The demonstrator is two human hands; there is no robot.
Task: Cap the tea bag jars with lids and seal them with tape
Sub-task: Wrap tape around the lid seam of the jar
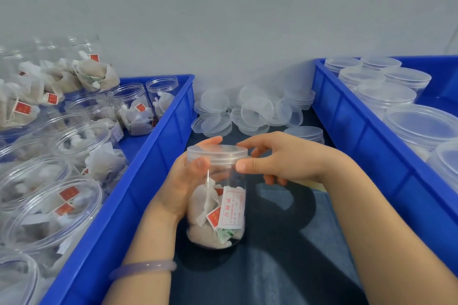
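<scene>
A clear plastic jar (218, 215) with tea bags and a white label inside stands on the dark table in the middle. My left hand (184, 180) wraps round its upper body from the left. A translucent lid (217, 153) sits on the jar's mouth, and my right hand (277, 158) pinches its rim with thumb in front and fingers behind. No tape shows in view.
A blue crate (138, 193) on the left holds several open jars of tea bags. Another blue crate (366, 136) on the right holds several capped jars. A heap of loose lids (250, 111) lies on the table behind the jar, against the grey wall.
</scene>
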